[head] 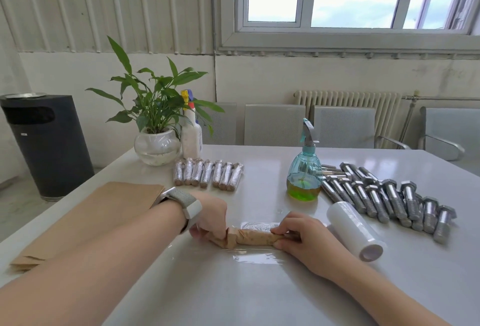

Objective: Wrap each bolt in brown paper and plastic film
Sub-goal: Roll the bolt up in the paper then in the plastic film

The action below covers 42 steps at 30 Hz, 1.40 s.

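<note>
Paper-wrapped bolt (253, 238) lies near the middle of the worktop (259, 294), toward the near edge. Long axis runs left–right, roughly parallel to that edge.

Bolt sits on a flat sheet of plastic film (255, 255); film shows on both the far and near sides of it.

Left hand (209, 218), its grip closed, pinches the twisted paper at the bolt's left end. Right hand (302, 237), grip closed, fingers curled over the right end. Both hands touch the bolt; neither is nearer.

Judgement: the coming move is a roll across the film, at right angles to the long axis. Direction cannot be told.

Film roll (354, 231) just right of the right hand, axis slanted toward the near-right corner.

Brown paper stack (85, 221) at the left edge. 7 finished wrapped bolts (207, 175) in a row toward the far edge. Bare bolts (384, 195) heaped toward the right edge, behind a green spray bottle (304, 167).

White spray bottle (191, 133) carries a label; print too small to read. No other writing legible.
</note>
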Tool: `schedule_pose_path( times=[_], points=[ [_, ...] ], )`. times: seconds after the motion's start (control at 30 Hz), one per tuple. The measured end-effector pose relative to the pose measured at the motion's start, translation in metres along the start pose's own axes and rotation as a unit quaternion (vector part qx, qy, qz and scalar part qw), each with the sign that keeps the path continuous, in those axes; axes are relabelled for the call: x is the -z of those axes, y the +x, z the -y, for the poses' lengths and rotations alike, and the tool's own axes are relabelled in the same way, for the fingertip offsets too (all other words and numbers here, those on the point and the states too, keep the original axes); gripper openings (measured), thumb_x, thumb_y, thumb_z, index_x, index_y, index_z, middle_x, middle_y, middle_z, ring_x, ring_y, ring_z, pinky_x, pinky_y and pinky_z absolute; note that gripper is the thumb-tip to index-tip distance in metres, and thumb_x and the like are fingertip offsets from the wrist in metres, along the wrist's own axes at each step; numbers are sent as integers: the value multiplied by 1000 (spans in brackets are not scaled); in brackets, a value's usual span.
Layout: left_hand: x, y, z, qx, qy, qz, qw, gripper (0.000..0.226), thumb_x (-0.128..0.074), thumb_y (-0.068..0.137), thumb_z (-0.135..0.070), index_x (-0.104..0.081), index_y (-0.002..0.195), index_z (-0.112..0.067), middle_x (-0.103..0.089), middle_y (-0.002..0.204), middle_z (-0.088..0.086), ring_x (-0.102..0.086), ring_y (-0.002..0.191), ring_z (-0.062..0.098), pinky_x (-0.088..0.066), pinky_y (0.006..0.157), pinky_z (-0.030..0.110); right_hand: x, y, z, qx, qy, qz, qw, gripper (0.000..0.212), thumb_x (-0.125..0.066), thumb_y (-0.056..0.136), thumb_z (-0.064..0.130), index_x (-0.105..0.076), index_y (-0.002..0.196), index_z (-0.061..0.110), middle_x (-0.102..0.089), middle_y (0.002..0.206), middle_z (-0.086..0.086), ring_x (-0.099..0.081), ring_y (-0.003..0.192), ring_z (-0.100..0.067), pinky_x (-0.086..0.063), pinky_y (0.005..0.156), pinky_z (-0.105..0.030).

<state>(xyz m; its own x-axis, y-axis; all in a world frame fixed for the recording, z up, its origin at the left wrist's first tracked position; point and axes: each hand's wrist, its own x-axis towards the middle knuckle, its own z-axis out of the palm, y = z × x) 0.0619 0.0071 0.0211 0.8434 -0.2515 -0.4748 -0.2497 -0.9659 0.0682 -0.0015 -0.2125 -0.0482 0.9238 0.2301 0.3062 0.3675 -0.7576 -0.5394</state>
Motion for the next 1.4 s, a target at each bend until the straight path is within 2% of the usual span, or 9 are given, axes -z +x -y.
schedule_pose_path(
  times=[0.13, 0.27, 0.37, 0.5, 0.63, 0.8, 0.97, 1.1, 1.4],
  points=[
    [5, 4, -8, 19, 7, 26, 999, 18, -61, 88, -15, -59, 73, -6, -64, 79, 12, -55, 56, 23, -56, 67, 32, 0, 0, -1, 3, -3, 0, 1000, 14, -74, 86, 19, -74, 99, 23, -59, 94, 17, -54, 90, 4, -35, 77, -3],
    [10, 3, -11, 46, -3, 47, 998, 20, -63, 86, -23, -65, 71, -9, -66, 68, 2, -43, 45, 17, -38, 53, 22, 1, 0, -1, 2, 1, 2, 1000, 15, -74, 86, 18, -74, 100, 22, -59, 94, 16, -55, 91, 0, -36, 78, -3],
    [8, -1, -6, 53, -125, 67, 988, 14, -66, 86, -11, -65, 73, -7, -64, 52, 0, -50, 40, 11, -33, 44, 17, 0, 0, -1, 6, 4, 4, 1000, 15, -75, 85, 16, -74, 100, 20, -59, 94, 15, -56, 91, -4, -37, 79, -4],
    [0, -6, 3, 26, -265, 36, 963, 11, -65, 86, -1, -61, 83, -10, -67, 59, 4, -64, 48, 10, -44, 43, 18, 2, 1, -1, 17, 9, 6, 1000, 14, -75, 85, 15, -74, 99, 19, -59, 94, 14, -55, 89, 1, -36, 77, -4],
    [-4, -19, 9, -5, -412, -29, 911, 19, -57, 90, 1, -55, 106, -7, -71, 80, 17, -72, 68, 28, -59, 62, 29, 3, 1, -2, 26, 16, 5, 1000, 13, -76, 84, 14, -74, 96, 16, -60, 93, 16, -58, 88, 0, -38, 77, -4],
    [-25, -32, 10, 7, -542, -97, 835, 26, -34, 97, 7, -56, 111, 4, -66, 84, 26, -70, 64, 31, -61, 55, 30, 2, 1, -1, 27, 21, 7, 999, 12, -76, 84, 16, -75, 95, 19, -59, 90, 18, -59, 87, 1, -39, 77, -7],
    [-57, -28, 12, 10, -666, -168, 727, 9, -54, 92, 13, -60, 98, 13, -67, 84, 28, -69, 62, 31, -58, 51, 26, 1, 1, -3, 19, 19, 2, 1000, 12, -77, 84, 17, -75, 95, 20, -61, 92, 16, -58, 87, 0, -39, 77, -7],
    [-74, -23, 8, 14, -699, -226, 679, 4, -66, 87, 7, -66, 88, 11, -71, 82, 22, -70, 63, 26, -55, 49, 21, 1, 1, -2, 13, 22, 2, 1000, 12, -77, 84, 18, -74, 95, 21, -62, 94, 16, -58, 88, 4, -38, 77, -5],
    [-92, -21, -5, 2, -610, -318, 726, 28, -71, 87, -12, -76, 64, -28, -69, 58, 2, -64, 56, 12, -59, 80, 48, 0, 2, -4, 8, 24, 3, 1000, 11, -78, 83, 18, -73, 91, 24, -63, 93, 18, -57, 89, 7, -38, 77, -4]
  ],
)
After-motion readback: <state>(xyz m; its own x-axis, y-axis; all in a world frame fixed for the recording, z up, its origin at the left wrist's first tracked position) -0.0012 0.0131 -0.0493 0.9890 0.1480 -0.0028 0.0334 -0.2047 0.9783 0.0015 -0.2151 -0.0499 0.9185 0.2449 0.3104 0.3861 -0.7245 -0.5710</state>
